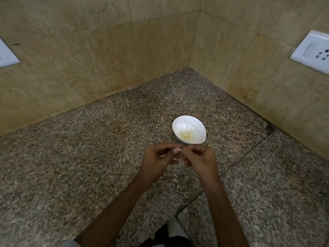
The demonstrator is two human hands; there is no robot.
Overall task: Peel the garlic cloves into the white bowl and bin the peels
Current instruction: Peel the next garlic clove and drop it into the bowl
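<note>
- Left hand (156, 158) and right hand (200, 157): fingers curled, fingertips of both pinching one garlic clove (177, 150) between them, over the granite counter (89, 157).
- White bowl (179, 124) sits just beyond the hands; peeled cloves (186, 136) lie inside.

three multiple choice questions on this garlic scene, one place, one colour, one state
1. Where is the white bowl? A in a sink; B on the granite counter; C on a shelf.
2. What colour are the peeled cloves in it? A green; B red; C pale yellow.
3. What are the left hand and right hand doing? A lying flat; B lifting the bowl; C pinching one garlic clove.
Answers: B, it stands on speckled stone; C, pale pieces lie inside; C, fingertips of both meet on the clove.
</note>
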